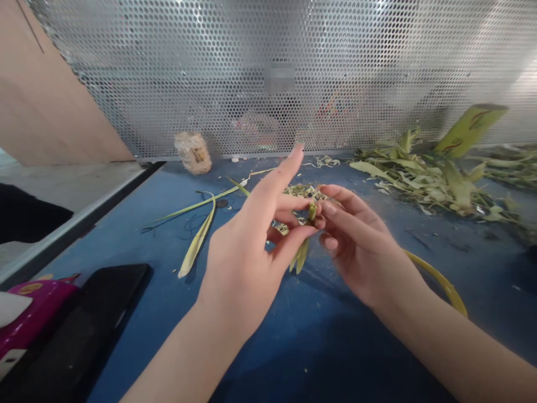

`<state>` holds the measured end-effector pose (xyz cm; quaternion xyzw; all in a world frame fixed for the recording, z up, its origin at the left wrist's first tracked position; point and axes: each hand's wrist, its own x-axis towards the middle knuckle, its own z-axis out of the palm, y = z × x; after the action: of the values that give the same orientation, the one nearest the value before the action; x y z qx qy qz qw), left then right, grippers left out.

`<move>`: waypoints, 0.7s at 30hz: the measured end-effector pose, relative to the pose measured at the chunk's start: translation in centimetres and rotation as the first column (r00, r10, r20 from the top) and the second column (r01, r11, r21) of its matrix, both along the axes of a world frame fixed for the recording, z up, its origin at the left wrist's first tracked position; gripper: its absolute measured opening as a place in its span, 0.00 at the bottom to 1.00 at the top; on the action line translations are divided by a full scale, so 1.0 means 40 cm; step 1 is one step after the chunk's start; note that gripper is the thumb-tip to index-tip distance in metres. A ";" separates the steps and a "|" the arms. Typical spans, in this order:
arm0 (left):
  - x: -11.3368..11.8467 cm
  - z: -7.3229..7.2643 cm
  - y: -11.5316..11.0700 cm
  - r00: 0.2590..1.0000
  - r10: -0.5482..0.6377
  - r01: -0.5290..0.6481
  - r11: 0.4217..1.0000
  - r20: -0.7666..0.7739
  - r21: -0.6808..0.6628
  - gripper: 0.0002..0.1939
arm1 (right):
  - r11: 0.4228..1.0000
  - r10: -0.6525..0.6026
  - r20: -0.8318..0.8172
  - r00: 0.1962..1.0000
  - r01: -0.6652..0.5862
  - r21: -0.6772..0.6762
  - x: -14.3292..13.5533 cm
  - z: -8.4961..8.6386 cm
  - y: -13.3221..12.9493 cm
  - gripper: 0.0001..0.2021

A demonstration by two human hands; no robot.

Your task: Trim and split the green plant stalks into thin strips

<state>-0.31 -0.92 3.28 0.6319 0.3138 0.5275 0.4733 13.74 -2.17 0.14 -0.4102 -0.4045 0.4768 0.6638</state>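
A small green plant stalk [312, 211] is between my fingertips, with leafy strips [300, 256] hanging below. My left hand [239, 252] pinches it between thumb and fingers, while its index finger points up and away. From the other side, my right hand [364, 240] is closed at the stalk's tip, thumb against fingers; its grip there is partly hidden. Behind the hands lies a heap of chopped green and pale bits [302, 191], partly covered by my fingers. A long pale leaf strip [197, 243] rests on the blue table [268, 352] to the left.
A pile of leafy scraps [411, 173] and a yellow-green cylinder [472, 130] are at the back right. A perforated metal panel [235, 67] stands behind. A wrapped block [193, 153] sits back left; a black phone [96, 313] and a magenta object [50, 302] lie front left. A yellow band [444, 285] curves behind my right forearm.
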 end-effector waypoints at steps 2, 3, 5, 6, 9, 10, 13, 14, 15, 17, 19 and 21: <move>0.002 -0.001 -0.001 1.000 -0.015 0.015 0.999 -0.002 -0.030 0.29 | 1.000 0.013 0.038 0.999 -0.013 0.022 0.001 0.005 -0.003 0.08; 0.001 -0.001 0.000 1.000 -0.019 0.018 0.999 -0.008 -0.029 0.29 | 0.999 0.014 0.075 0.997 -0.018 0.046 0.001 0.008 -0.004 0.08; -0.002 0.000 0.000 0.999 0.006 -0.006 1.000 -0.047 0.015 0.29 | 0.994 0.003 0.163 0.987 -0.021 0.110 0.004 0.013 -0.007 0.08; -0.004 0.000 0.001 0.997 0.023 -0.019 0.999 -0.072 0.045 0.29 | 0.989 -0.010 0.208 0.978 -0.021 0.145 0.005 0.015 -0.008 0.07; -0.010 0.001 0.002 0.995 0.027 -0.022 0.998 -0.093 0.055 0.31 | 0.975 -0.043 0.331 0.943 -0.033 0.221 0.010 0.018 -0.011 0.06; -0.012 0.001 0.002 0.997 0.018 -0.015 0.999 -0.078 0.034 0.33 | 0.970 -0.058 0.362 0.930 -0.033 0.240 0.013 0.017 -0.012 0.06; -0.012 0.000 0.003 1.000 -0.006 0.006 0.999 0.001 -0.038 0.34 | 0.958 -0.137 0.458 0.878 0.000 0.287 0.022 0.011 -0.011 0.07; -0.012 0.001 0.004 0.999 -0.015 0.017 0.997 0.035 -0.072 0.34 | 0.952 -0.173 0.497 0.850 0.016 0.305 0.025 0.008 -0.010 0.07; -0.011 0.003 0.004 0.997 -0.025 0.034 0.993 0.073 -0.116 0.33 | 0.948 -0.199 0.540 0.818 0.021 0.318 0.028 0.006 -0.009 0.07; -0.010 0.008 0.004 0.988 -0.038 0.069 0.976 0.148 -0.209 0.33 | 0.947 -0.208 0.638 0.742 -0.010 0.320 0.031 0.001 -0.006 0.09; -0.009 0.013 0.004 0.982 -0.041 0.090 0.961 0.186 -0.263 0.32 | 0.951 -0.187 0.728 0.659 -0.063 0.302 0.031 0.000 -0.005 0.10; -0.010 0.015 0.005 0.983 -0.050 0.095 0.961 0.177 -0.261 0.32 | 0.954 -0.175 0.797 0.578 -0.101 0.282 0.029 0.002 -0.005 0.10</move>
<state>-0.72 -0.71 3.87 0.5262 0.3176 0.5140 0.5983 14.89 -2.39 0.22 -0.4871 -0.7217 0.1544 0.4670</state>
